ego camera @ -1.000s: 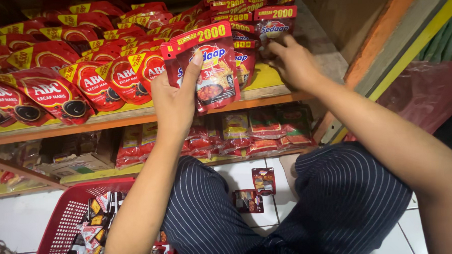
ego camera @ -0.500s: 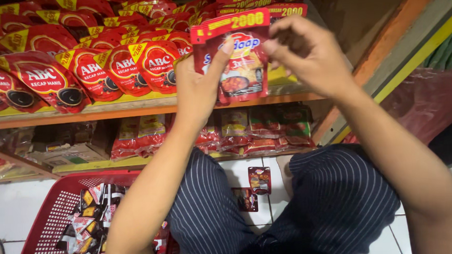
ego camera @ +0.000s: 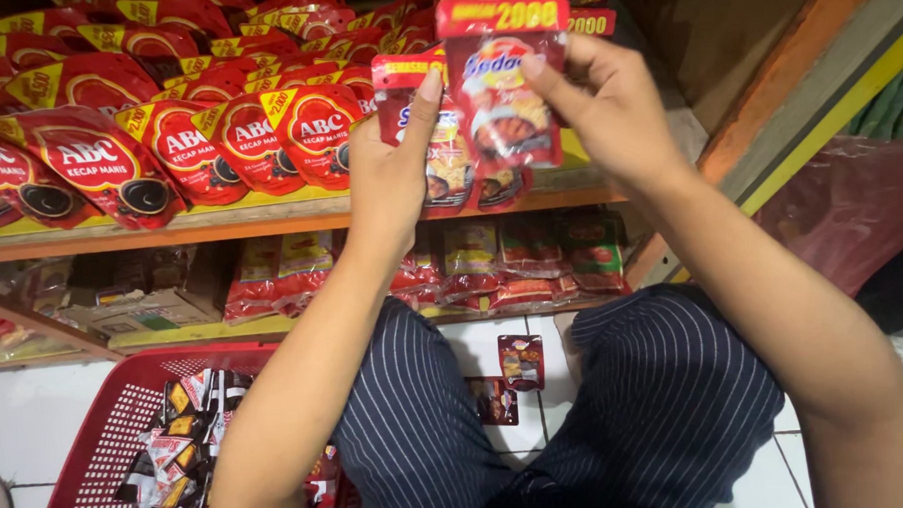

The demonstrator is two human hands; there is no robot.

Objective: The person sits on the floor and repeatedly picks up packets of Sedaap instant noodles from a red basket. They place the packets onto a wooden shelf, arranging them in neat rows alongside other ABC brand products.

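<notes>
1. A shop shelf is seen from above, from a camera worn on the head of a person crouching in dark striped trousers [ego camera: 667, 407] on a white tiled floor [ego camera: 37, 419].
2. A small red sauce sachet [ego camera: 501, 107] is held up in front of the upper wooden shelf [ego camera: 170, 229] by the right hand [ego camera: 606, 103]. The thumb and fingers are pinched together on the sachet's right edge and top.
3. A 2nd red sachet [ego camera: 438, 149], partly overlapped by the 1st, is gripped by the left hand [ego camera: 394, 176]. The thumb is pressed against its front, and the fingers are closed behind it, out of sight.
4. More sachets may be bunched in the left hand below these 2, but the overlap makes the count uncertain.
5. The upper shelf is filled with rows of red sauce pouches [ego camera: 177, 143], leaning back and overlapping, to the left of the hands and behind them.
6. On the lower shelf [ego camera: 214, 332], flatter red and yellow packets [ego camera: 472, 263] are laid in a row, just behind the forearms.
7. A red plastic basket [ego camera: 107, 426] is set on the floor at the lower left, beside the left knee, with small dark packets [ego camera: 178, 444] heaped inside.
8. 2 small dark red sachets [ego camera: 520, 362] are left lying on the tiles between the knees.
</notes>
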